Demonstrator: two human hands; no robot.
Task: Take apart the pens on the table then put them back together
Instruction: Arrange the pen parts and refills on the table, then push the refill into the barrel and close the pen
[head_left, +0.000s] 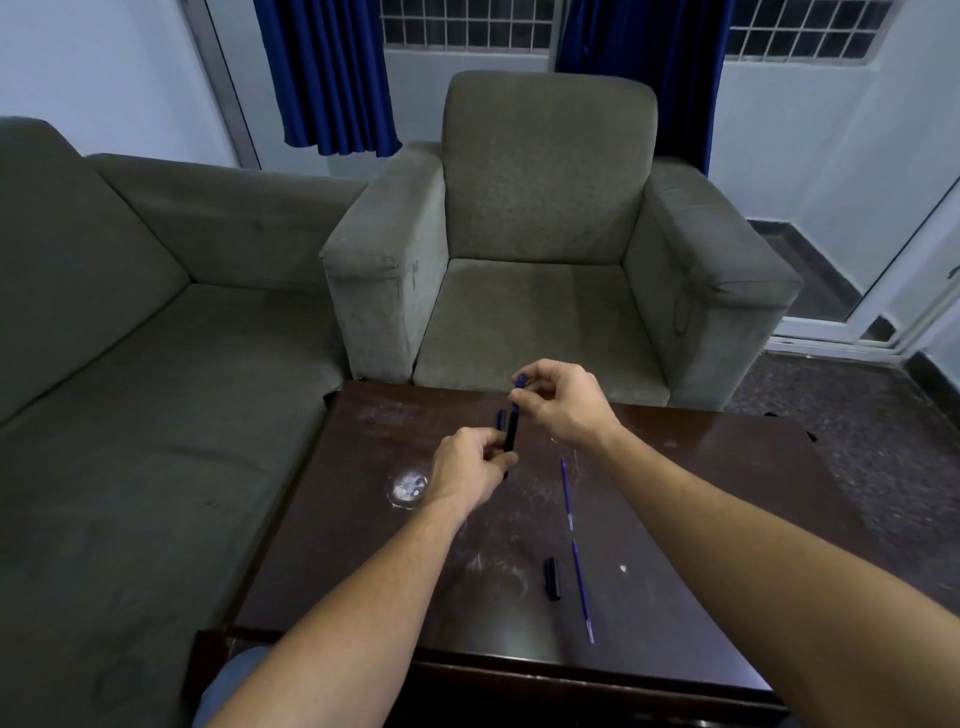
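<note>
A dark blue pen barrel (511, 428) is held upright above the dark wooden table (675, 467). My left hand (467, 467) grips its lower end, and a second dark pen piece (502, 419) sticks up beside it from the same hand. My right hand (558, 402) pinches the barrel's top end. Two thin blue refills lie on the table to the right, one farther (567, 493) and one nearer (583, 590). A black pen cap (552, 578) lies next to the nearer refill.
A grey armchair (545, 234) stands behind the table and a grey sofa (130, 338) runs along the left. A round whitish mark (409, 488) and a small white speck (623, 568) are on the tabletop. The table's front edge is near my body.
</note>
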